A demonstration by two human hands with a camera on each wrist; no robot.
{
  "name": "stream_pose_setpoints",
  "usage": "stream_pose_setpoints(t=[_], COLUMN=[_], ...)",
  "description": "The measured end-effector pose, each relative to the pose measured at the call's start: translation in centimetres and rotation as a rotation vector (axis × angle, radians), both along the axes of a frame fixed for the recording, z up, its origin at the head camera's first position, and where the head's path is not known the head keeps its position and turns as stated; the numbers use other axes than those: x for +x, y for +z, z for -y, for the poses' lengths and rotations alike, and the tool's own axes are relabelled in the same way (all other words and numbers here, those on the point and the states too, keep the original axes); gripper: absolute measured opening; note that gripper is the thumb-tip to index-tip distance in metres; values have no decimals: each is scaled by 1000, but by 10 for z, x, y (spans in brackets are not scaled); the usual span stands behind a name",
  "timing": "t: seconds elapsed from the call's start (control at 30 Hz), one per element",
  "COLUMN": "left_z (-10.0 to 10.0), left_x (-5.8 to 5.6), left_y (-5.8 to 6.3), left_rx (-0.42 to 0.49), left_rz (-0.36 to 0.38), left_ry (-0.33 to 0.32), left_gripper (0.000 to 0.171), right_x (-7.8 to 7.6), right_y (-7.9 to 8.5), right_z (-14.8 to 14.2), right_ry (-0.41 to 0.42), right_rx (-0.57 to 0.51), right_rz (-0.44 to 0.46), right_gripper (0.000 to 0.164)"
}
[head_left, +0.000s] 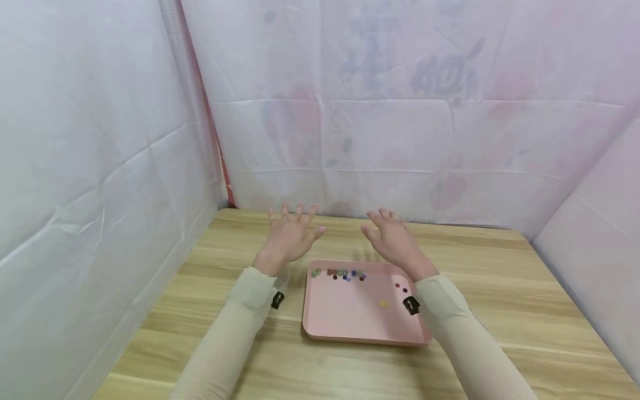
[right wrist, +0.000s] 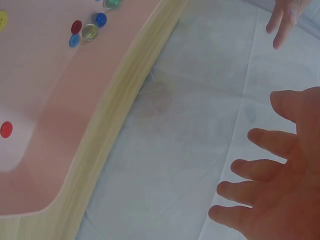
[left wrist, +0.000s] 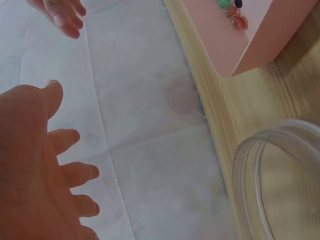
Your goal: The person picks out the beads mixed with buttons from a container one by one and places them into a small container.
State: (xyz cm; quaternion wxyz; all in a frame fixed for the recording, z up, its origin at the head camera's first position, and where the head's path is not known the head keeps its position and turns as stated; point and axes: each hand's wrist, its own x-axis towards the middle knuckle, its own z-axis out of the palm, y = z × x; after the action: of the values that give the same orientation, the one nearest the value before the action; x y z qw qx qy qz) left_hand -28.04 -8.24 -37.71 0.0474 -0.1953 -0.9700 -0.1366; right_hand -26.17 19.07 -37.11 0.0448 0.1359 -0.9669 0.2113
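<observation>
from where i stand, the pink rectangular shallow tray (head_left: 345, 314) rests on the light wood-grain worktop (head_left: 525, 316) between the forearms, a position that appears to suit access by either hand. its raised wall likely serves to retain the round glass marbles (left wrist: 238, 22), which would otherwise roll. the marbles and the flat round coloured buttons (right wrist: 6, 129) lie inside: most in a loose line along the far wall, a few toward the right side. the clear round-mouthed jar (left wrist: 241, 170), plastic or glass, stands outside the tray at its left, presumably for left-side reach.

the left hand (head_left: 290, 236) and the right hand (head_left: 397, 241) are held forward, apart from each other. on both, the fingers are spread and grasp nothing; the raised posture keeps them off the tray's contents.

count:
- hands: two.
- tray: one.
- jar: one in view.
- black strap buckles (head_left: 411, 305): two, one per wrist, presumably securing a strap.
- reddish marbles in the left wrist view: two.
- buttons toward the tray's right side: one red, one dark, and at least one yellow.
- far line: more than ten pieces; overlap prevents an exact count.
</observation>
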Motion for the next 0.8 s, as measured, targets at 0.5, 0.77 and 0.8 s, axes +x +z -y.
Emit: stream_pose_setpoints(t=[0.5, 0.77, 0.8], left_z=[36, 75, 79], left_x=[8, 18, 19], left_y=[-9, -28, -32], left_rx=[185, 452, 485], left_rz=[79, 147, 145], left_ry=[-32, -45, -49], left_gripper=[66, 63, 61], right_x=[5, 4, 5], right_y=[-16, -31, -34], right_z=[-7, -12, -13], right_ry=[-71, -101, -97], right_rx=[-523, -810, -819], right_rz=[141, 501, 534], right_gripper=[47, 49, 51])
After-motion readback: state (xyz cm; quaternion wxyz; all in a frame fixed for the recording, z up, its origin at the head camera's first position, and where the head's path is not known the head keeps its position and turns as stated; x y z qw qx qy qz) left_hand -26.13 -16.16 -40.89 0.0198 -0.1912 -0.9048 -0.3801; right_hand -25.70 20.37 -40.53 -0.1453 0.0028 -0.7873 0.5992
